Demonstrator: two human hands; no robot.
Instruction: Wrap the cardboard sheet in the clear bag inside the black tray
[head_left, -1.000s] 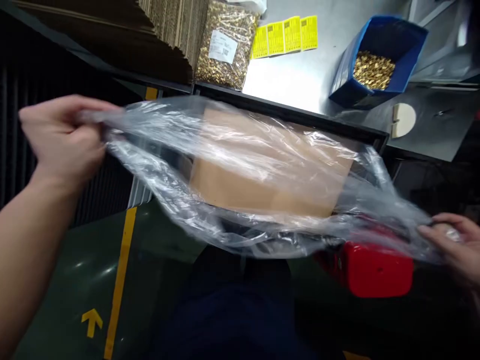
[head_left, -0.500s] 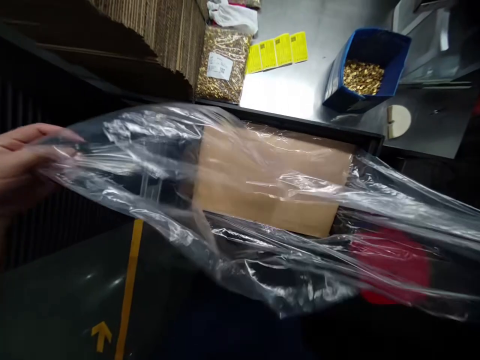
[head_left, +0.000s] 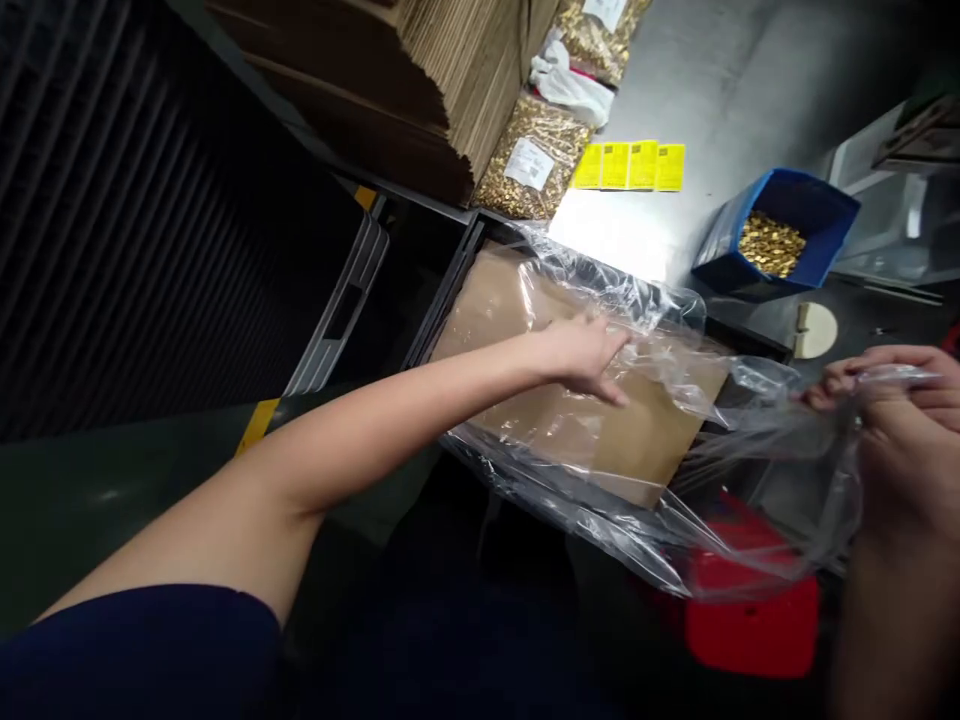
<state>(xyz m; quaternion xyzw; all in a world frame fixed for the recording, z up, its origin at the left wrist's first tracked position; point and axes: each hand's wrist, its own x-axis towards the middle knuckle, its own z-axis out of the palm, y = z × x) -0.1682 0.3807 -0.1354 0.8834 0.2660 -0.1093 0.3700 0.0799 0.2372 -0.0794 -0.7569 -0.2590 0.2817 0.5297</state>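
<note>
My left hand (head_left: 589, 358) reaches over a dark crate (head_left: 442, 310), its fingers spread on or just above clear plastic film. Beneath the film a brown cardboard sheet (head_left: 517, 410) lies in the crate. At the right, my right hand (head_left: 900, 410) is closed on the gathered edge of the clear plastic bag (head_left: 817, 440), which stretches from the crate towards it. Part of the bag hangs over the crate's near side.
A blue bin (head_left: 817, 215) with small brass-coloured parts stands on the metal table (head_left: 720, 90). Yellow labels (head_left: 628, 166) and a bag of brass parts (head_left: 536, 155) lie left of it. Stacked cardboard (head_left: 480, 90) rises behind the crate. A red stool (head_left: 750, 620) is at lower right.
My left hand has let go of the bag's left edge and moved right, over the crate. The film now lies lower over the cardboard. My right hand has come into view.
</note>
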